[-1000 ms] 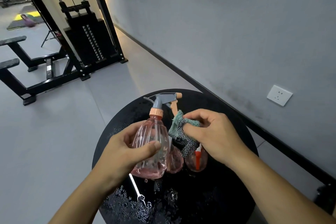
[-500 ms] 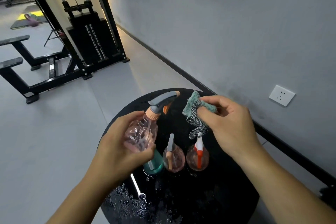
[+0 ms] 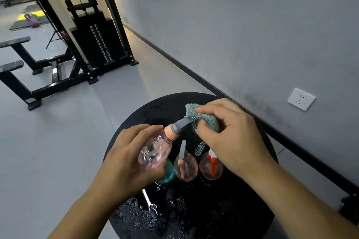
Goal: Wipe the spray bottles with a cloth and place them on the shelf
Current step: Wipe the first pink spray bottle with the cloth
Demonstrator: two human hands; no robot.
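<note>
- A gym room with a grey floor and a grey wall; a round black table (image 3: 242, 209) stands close to the wall, its top speckled with water drops.
- Beyond the table, a black cable weight machine (image 3: 93, 44) stands against the wall, and a white wall socket (image 3: 301, 99) sits to the table's right.
- Above the table, the left hand (image 3: 128, 161) has its fingers curled round the clear pink body of a spray bottle (image 3: 155, 151), tilted with its grey head pointing up and to the right.
- The right hand (image 3: 233, 137) bunches a teal cloth (image 3: 204, 116) in its fingers and presses it over the bottle's grey nozzle.
- On the table, just below the hands, three more bottles stand in a row: a teal bottle (image 3: 168, 172) partly hidden by the held one, a pink bottle with a grey trigger (image 3: 185, 165), and a pink bottle with a red-and-white trigger (image 3: 211, 167).
</note>
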